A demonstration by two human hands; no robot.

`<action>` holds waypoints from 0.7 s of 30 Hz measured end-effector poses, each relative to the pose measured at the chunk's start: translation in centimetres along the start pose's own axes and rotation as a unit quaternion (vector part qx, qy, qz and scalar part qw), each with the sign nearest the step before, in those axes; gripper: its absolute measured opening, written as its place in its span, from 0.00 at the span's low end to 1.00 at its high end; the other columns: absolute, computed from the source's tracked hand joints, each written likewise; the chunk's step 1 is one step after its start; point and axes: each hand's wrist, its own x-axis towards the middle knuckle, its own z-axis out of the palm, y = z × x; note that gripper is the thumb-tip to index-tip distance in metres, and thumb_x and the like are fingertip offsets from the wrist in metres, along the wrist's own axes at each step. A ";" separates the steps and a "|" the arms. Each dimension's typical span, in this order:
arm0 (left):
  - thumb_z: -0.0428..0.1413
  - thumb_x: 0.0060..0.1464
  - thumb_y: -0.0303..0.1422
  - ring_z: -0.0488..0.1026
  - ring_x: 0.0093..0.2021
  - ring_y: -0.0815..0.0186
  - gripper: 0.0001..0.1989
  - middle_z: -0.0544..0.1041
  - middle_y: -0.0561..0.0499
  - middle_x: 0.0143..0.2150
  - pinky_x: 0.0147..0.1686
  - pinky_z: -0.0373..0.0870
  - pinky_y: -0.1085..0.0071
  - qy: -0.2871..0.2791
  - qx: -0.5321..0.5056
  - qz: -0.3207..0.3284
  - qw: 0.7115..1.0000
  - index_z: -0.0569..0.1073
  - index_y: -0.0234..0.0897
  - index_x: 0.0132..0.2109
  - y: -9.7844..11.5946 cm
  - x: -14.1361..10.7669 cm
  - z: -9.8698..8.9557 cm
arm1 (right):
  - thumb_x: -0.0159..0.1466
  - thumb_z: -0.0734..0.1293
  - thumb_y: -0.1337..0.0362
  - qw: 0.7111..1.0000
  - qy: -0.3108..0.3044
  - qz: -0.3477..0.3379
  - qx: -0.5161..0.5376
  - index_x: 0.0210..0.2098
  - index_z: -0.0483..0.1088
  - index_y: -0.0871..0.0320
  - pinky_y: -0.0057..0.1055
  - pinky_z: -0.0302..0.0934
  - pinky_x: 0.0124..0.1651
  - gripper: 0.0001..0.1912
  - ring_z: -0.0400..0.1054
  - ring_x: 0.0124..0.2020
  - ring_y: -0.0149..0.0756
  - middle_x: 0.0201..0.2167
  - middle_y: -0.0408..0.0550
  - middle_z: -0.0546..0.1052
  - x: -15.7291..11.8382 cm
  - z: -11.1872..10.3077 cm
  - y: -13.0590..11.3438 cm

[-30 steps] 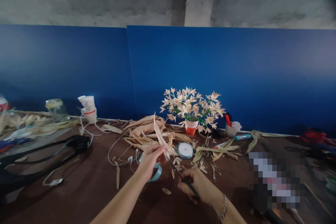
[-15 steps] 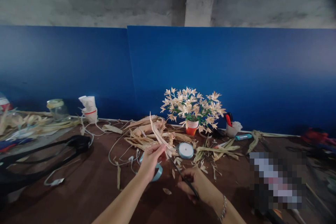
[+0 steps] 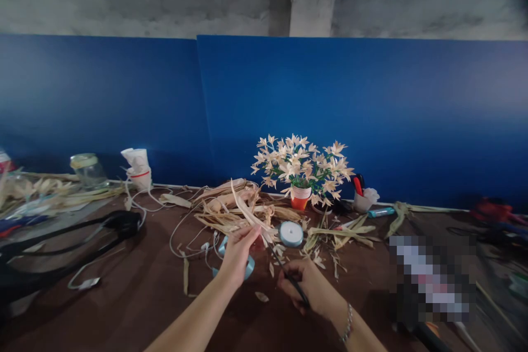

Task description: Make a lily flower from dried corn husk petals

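Cream husk strip [image 3: 242, 206], black scissors [image 3: 296, 286]

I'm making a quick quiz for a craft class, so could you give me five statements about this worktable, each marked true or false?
1. The left hand holds a pale, dry strip. True.
2. The right hand is gripping a glass jar. False: it grips a dark, slender tool.
3. A round, white-faced spool lies on the brown table, held by neither hand. True.
4. The pale flowers rise from a plain green pot. False: the orange-and-white cup holds them.
5. A bracelet circles the right wrist. True.
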 end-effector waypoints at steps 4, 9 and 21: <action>0.62 0.35 0.36 0.69 0.21 0.71 0.11 0.74 0.51 0.20 0.21 0.65 0.77 0.004 -0.029 -0.009 1.000 0.75 0.31 0.26 -0.1 -0.3 0.2 | 0.50 0.62 0.60 1.000 0.009 0.003 0.005 0.24 0.65 0.62 0.16 0.49 0.09 0.09 0.53 0.09 0.21 0.10 0.35 0.59 0.1 0.2 -0.2; 0.62 0.36 0.35 0.69 0.23 0.71 0.10 0.74 0.51 0.23 0.23 0.65 0.78 0.005 -0.061 -0.031 0.998 0.75 0.31 0.27 -0.4 -0.6 0.5 | 0.49 0.62 0.61 1.000 0.016 -0.001 0.025 0.23 0.64 0.62 0.17 0.50 0.09 0.08 0.53 0.10 0.21 0.11 0.35 0.60 0.3 0.3 0.1; 0.61 0.38 0.32 0.69 0.23 0.73 0.08 0.74 0.53 0.23 0.23 0.65 0.78 0.022 -0.113 -0.056 0.992 0.74 0.31 0.27 -0.7 -0.9 0.8 | 0.49 0.62 0.62 0.999 0.014 -0.007 0.038 0.23 0.64 0.61 0.17 0.50 0.09 0.08 0.55 0.10 0.22 0.11 0.35 0.60 0.3 0.4 0.2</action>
